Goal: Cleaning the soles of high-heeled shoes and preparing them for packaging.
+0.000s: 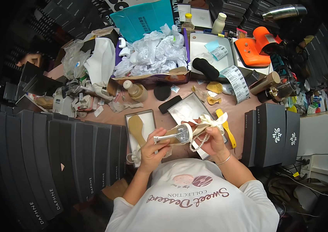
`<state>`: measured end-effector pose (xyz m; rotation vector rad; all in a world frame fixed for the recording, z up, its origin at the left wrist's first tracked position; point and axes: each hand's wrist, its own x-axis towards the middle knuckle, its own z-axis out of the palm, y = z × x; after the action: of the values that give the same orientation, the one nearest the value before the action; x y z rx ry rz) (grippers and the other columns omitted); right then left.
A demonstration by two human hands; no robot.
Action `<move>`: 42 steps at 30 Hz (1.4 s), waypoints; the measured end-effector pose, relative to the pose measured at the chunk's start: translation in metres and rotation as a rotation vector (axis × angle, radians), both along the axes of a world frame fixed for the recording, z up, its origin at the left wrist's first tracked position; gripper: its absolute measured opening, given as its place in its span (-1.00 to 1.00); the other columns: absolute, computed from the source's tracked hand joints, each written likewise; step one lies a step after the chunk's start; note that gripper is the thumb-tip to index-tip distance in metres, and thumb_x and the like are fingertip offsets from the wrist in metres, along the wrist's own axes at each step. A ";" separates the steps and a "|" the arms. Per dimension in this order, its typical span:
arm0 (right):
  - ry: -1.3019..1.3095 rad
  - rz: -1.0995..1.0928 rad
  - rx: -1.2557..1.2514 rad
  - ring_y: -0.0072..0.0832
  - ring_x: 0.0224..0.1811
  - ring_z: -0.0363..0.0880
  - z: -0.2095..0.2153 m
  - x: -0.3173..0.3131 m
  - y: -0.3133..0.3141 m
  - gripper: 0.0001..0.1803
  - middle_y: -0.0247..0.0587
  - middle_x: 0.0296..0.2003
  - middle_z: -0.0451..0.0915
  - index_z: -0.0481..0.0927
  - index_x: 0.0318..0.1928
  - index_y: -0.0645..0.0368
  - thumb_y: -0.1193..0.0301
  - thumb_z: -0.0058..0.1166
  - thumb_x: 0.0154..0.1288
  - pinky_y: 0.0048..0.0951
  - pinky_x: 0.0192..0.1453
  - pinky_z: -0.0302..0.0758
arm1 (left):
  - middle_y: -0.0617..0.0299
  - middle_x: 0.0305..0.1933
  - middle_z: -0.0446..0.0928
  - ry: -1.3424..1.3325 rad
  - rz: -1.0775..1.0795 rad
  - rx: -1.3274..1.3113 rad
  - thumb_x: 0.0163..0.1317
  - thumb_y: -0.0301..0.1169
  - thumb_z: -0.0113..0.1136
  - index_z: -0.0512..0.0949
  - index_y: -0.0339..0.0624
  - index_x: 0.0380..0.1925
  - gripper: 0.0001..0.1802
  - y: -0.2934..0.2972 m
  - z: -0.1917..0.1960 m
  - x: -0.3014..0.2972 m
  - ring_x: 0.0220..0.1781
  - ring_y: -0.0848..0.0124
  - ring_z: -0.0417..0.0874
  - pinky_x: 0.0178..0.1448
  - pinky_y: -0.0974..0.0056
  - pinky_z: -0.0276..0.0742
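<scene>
Held between my two hands above the table is a light-coloured high-heeled sandal (185,133) with a slim silver heel. My left hand (148,153) is closed around its heel end. At the other end, my right hand (213,144) pinches the straps, close to a cream fabric bow (209,122) and a strand of pearl-like beads (199,143). Below my left hand, a second sandal (136,127) lies with its tan sole up in an open shoebox (151,115). Another open white-lined box part (187,108) lies partly under the held sandal.
Dark shoeboxes stand in rows at left (67,154) and right (266,135). A yellow-handled brush (227,129) lies near my right hand. Farther back are a carton of crumpled plastic bags (152,54), a roll of labels (235,83), an orange device (253,52) and a bottle (135,91).
</scene>
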<state>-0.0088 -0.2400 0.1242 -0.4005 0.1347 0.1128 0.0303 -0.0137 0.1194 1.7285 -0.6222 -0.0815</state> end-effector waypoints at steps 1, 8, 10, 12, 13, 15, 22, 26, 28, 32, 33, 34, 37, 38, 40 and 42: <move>-0.055 -0.019 -0.012 -0.08 0.24 0.41 0.008 0.004 0.004 -0.52 -0.04 0.07 0.49 0.38 0.12 0.18 0.31 0.07 0.19 -0.08 0.30 0.39 | 0.00 0.17 0.48 -0.097 0.026 0.024 0.05 -0.62 0.29 0.61 -0.34 -0.13 -0.69 0.005 -0.006 -0.002 0.31 0.13 0.38 0.34 0.14 0.30; -0.250 0.110 0.081 -0.06 0.22 0.43 -0.001 0.012 0.015 -0.63 -0.02 0.03 0.53 0.48 0.01 0.20 0.33 0.00 0.21 -0.03 0.35 0.30 | 0.13 0.29 0.34 1.482 0.083 -0.587 0.36 0.17 -0.19 0.24 -0.18 0.29 -0.27 -0.020 -0.028 -0.033 0.29 0.23 0.39 0.31 0.09 0.32; -0.245 0.112 0.103 -0.04 0.18 0.46 0.000 0.005 0.019 -0.64 -0.02 -0.02 0.56 0.49 -0.03 0.19 0.32 0.01 0.16 0.01 0.34 0.30 | 0.13 0.27 0.36 1.645 -0.263 -0.887 0.32 0.24 -0.21 0.22 -0.15 0.29 -0.22 -0.033 -0.032 -0.030 0.27 0.24 0.41 0.28 0.07 0.37; -0.262 0.109 0.228 -0.03 0.16 0.48 -0.001 -0.001 0.019 -0.64 0.00 -0.04 0.56 0.49 -0.06 0.19 0.30 0.02 0.14 0.03 0.34 0.29 | 0.13 0.24 0.37 1.633 -0.464 -1.226 0.31 0.22 -0.15 0.22 -0.14 0.28 -0.23 -0.046 -0.040 -0.026 0.26 0.24 0.42 0.27 0.04 0.39; -0.210 0.078 0.215 -0.04 0.06 0.55 0.000 -0.008 0.012 -0.68 -0.02 -0.14 0.57 0.48 -0.14 0.20 0.29 0.00 0.12 0.06 0.33 0.29 | 0.10 0.22 0.39 1.545 -0.279 -1.041 0.31 0.15 -0.06 0.24 -0.14 0.27 -0.28 -0.053 -0.033 -0.024 0.22 0.25 0.45 0.30 0.04 0.38; -0.153 -0.018 0.261 -0.27 -0.28 0.58 -0.004 -0.015 0.004 -0.73 -0.11 -0.28 0.51 0.40 -0.23 0.23 0.29 -0.06 0.15 -0.01 0.24 0.40 | 0.08 0.20 0.41 1.422 -0.114 -0.955 0.29 -0.02 0.11 0.24 -0.16 0.26 -0.34 -0.054 -0.033 -0.021 0.21 0.27 0.46 0.29 0.07 0.41; 0.002 -0.106 0.545 -0.56 -0.61 0.40 -0.034 -0.032 -0.014 -0.66 -0.14 -0.33 0.49 0.50 -0.16 0.24 0.24 -0.12 0.20 -0.33 -0.21 0.52 | 0.19 0.00 0.47 1.317 0.041 -0.811 0.26 -0.20 0.23 0.39 -0.16 0.08 -0.53 -0.062 -0.013 -0.026 0.04 0.41 0.44 0.13 0.29 0.47; 0.006 -0.106 0.582 -0.57 -0.63 0.36 -0.044 -0.033 -0.015 -0.62 -0.10 -0.34 0.53 0.54 -0.10 0.23 0.24 -0.11 0.20 -0.35 -0.25 0.50 | 0.22 0.00 0.45 1.289 0.089 -0.772 0.27 -0.21 0.22 0.39 -0.12 0.08 -0.56 -0.066 -0.006 -0.029 0.05 0.41 0.44 0.12 0.28 0.47; 0.001 -0.100 0.604 -0.55 -0.62 0.37 -0.051 -0.033 -0.014 -0.60 -0.07 -0.29 0.57 0.53 -0.09 0.26 0.24 -0.10 0.19 -0.35 -0.25 0.50 | 0.23 0.00 0.45 1.264 0.099 -0.762 0.27 -0.22 0.21 0.38 -0.09 0.09 -0.56 -0.066 -0.005 -0.030 0.04 0.41 0.44 0.12 0.27 0.47; 0.197 -0.151 0.169 -0.32 -0.19 0.60 -0.030 -0.028 -0.009 -0.59 0.03 -0.09 0.56 0.49 -0.01 0.24 0.22 0.00 0.22 -0.18 0.11 0.54 | 0.21 0.02 0.44 1.143 0.116 -0.742 0.29 -0.28 0.19 0.29 -0.02 0.17 -0.52 -0.063 -0.004 -0.031 0.02 0.40 0.47 0.15 0.26 0.45; 0.147 -0.081 0.004 -0.18 0.18 0.44 -0.017 -0.027 -0.003 -0.50 0.05 0.07 0.48 0.40 0.09 0.22 0.21 0.11 0.21 -0.13 0.33 0.38 | 0.20 0.04 0.43 1.069 0.134 -0.756 0.27 -0.36 0.19 0.20 -0.04 0.24 -0.43 -0.063 -0.009 -0.032 0.04 0.39 0.49 0.16 0.23 0.45; 0.023 0.041 -0.292 -0.15 0.23 0.40 -0.031 -0.031 -0.005 -0.26 0.00 0.15 0.41 0.31 0.21 0.19 0.14 0.32 0.10 -0.10 0.30 0.40 | 0.17 0.09 0.41 1.032 0.119 -0.720 0.23 -0.45 0.22 0.05 -0.08 0.34 -0.25 -0.063 -0.012 -0.031 0.08 0.39 0.48 0.17 0.24 0.45; 0.057 0.357 -0.466 -0.26 0.08 0.52 -0.043 -0.048 -0.010 -0.18 -0.01 0.13 0.43 0.23 0.28 0.16 0.40 0.36 0.00 -0.24 0.12 0.54 | 0.17 0.14 0.37 0.934 -0.147 -0.435 0.18 -0.53 0.27 -0.02 -0.17 0.40 -0.13 -0.041 -0.029 -0.023 0.09 0.42 0.45 0.16 0.30 0.44; 0.140 0.402 -0.557 -0.30 0.02 0.55 -0.044 -0.052 -0.009 -0.18 -0.01 0.12 0.44 0.23 0.28 0.14 0.47 0.34 -0.01 -0.30 0.04 0.59 | 0.16 0.16 0.37 0.961 -0.315 -0.326 0.16 -0.54 0.29 0.03 -0.22 0.39 -0.14 -0.028 -0.030 -0.016 0.10 0.43 0.44 0.16 0.31 0.45; 0.279 0.249 -0.374 -0.45 -0.13 0.56 -0.044 -0.055 -0.018 -0.23 -0.09 0.06 0.49 0.26 0.27 0.19 0.59 0.23 -0.02 -0.44 -0.08 0.57 | 0.12 0.16 0.40 0.671 0.146 -0.219 0.21 -0.46 0.25 0.21 -0.31 0.31 -0.32 0.008 -0.051 -0.001 0.05 0.41 0.50 0.18 0.30 0.45; 0.338 0.249 -0.598 -0.49 -0.18 0.55 -0.047 -0.054 -0.039 -0.32 -0.13 0.05 0.51 0.35 0.19 0.18 0.55 0.26 -0.01 -0.46 -0.12 0.55 | 0.06 0.13 0.45 0.598 0.540 -0.061 0.25 -0.40 0.21 0.25 -0.40 0.26 -0.37 0.068 -0.097 0.022 0.05 0.39 0.52 0.18 0.31 0.45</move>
<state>-0.0631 -0.2791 0.0775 -0.9951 0.4567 0.3906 0.0527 0.0541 0.0228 1.6472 0.2806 -0.1859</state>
